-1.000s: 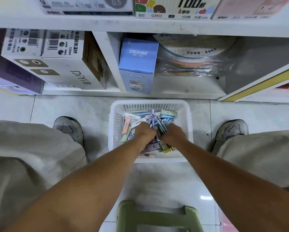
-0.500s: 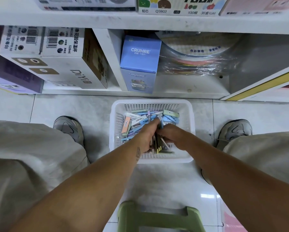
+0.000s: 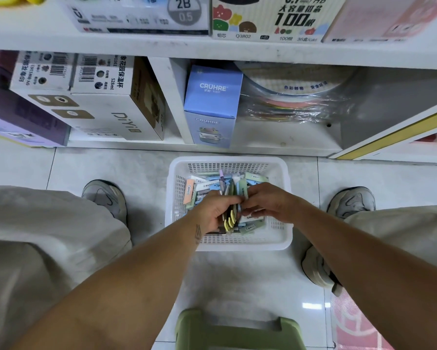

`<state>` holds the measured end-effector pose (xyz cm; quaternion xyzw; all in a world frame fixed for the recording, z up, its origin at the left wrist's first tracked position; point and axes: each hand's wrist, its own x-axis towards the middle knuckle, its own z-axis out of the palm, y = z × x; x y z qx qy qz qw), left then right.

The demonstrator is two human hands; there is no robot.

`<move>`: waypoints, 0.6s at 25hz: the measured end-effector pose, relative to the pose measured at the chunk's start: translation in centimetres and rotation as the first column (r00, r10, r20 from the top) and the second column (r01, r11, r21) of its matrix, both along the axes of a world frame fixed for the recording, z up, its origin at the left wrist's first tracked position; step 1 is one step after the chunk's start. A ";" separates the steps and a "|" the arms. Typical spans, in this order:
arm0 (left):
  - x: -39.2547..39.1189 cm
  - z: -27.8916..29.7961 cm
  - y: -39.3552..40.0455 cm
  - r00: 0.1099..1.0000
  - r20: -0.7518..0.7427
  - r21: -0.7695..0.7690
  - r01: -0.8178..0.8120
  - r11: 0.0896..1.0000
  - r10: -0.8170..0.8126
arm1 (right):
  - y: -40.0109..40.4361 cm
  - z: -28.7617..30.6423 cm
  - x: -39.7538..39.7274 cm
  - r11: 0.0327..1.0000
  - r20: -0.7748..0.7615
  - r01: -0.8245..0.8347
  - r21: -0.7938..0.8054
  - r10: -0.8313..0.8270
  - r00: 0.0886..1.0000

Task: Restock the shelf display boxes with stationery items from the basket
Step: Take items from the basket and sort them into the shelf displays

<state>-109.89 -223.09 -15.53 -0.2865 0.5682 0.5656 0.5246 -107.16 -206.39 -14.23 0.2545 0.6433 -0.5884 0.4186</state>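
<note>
Nearest the camera, a green plastic stool [image 3: 237,332] stood on the pale tiled floor [image 3: 237,279] between the person's legs, which were clad in loose beige trousers [image 3: 35,248]. Both bare forearms reached forward and down over the stool to a white perforated basket [image 3: 278,238] set on the floor between two grey sneakers [image 3: 106,198]. The left hand [image 3: 212,213] was curled around an upright bundle of slim packaged stationery items [image 3: 229,221], whose yellow and dark ends showed below the fingers. The right hand [image 3: 265,203] met the same bundle from the other side, its fingertips pinching the top packs. More loose packs [image 3: 199,188] in orange, blue, green and white lay in the far half of the basket. Beyond the basket, the bottom compartment of a white shelf unit [image 3: 177,46] held large white cartons [image 3: 106,107] and a purple box [image 3: 15,114] on the left, and a blue box marked CRUHRE [image 3: 212,102] beside plastic-wrapped coloured discs [image 3: 293,97] on the right. On the shelf above stood display boxes [image 3: 270,18] printed with pencil-lead markings.
</note>
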 end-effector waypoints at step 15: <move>-3.0 11.3 -1.2 0.910 -0.311 0.089 0.315 0.945 -0.274 | 4.7 12.4 -1.5 0.990 -0.116 -0.129 0.061 0.136 0.984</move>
